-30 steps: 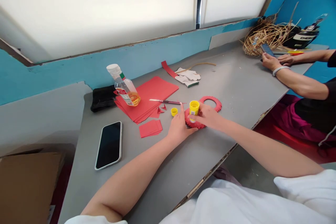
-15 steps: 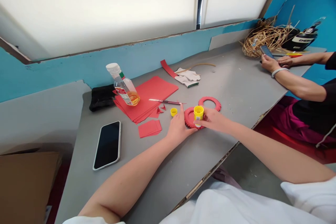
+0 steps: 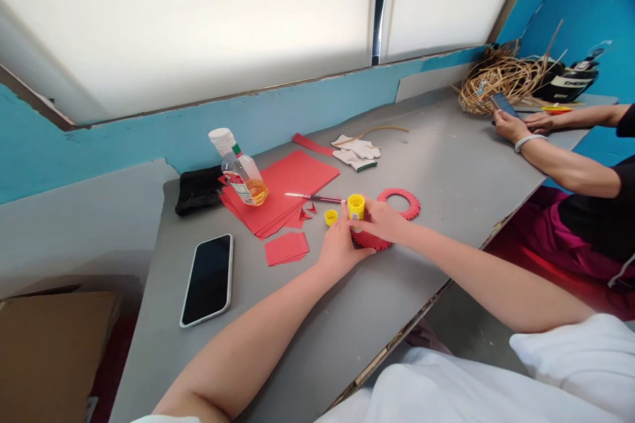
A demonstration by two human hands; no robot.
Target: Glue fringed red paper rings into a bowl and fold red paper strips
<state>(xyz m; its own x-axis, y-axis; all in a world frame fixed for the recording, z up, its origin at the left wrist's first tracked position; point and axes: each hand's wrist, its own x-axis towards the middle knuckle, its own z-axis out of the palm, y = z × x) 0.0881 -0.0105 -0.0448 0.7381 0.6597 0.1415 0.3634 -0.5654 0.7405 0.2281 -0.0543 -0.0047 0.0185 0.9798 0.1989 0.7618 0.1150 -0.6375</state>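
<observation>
My right hand (image 3: pixel 384 219) is closed round a yellow glue stick (image 3: pixel 356 209), held upright with its open end up, over a red folded-paper ring (image 3: pixel 377 242). My left hand (image 3: pixel 340 241) lies at the ring's left edge, thumb and index finger stretched apart. The glue stick and my right hand hide much of this ring. Just left of my fingers a yellow cap (image 3: pixel 331 217) stands on the table. A second red toothed ring (image 3: pixel 411 206) lies behind my right hand. A slim craft knife (image 3: pixel 315 197) points left, with small folded red pieces (image 3: pixel 305 213) beside it.
Red paper sheets (image 3: pixel 297 178) lie under a tilted bottle (image 3: pixel 245 178). Small red cards (image 3: pixel 286 248), a phone (image 3: pixel 207 281), a black pouch (image 3: pixel 198 190) and white gloves (image 3: pixel 358 151) are about. At right, another person's hands (image 3: pixel 513 124) hold a phone near a straw bundle (image 3: pixel 496 82).
My right hand has moved the glue stick left across the ring, closer to my left fingers. My left hand stays nearly in place. The view has shifted slightly.
</observation>
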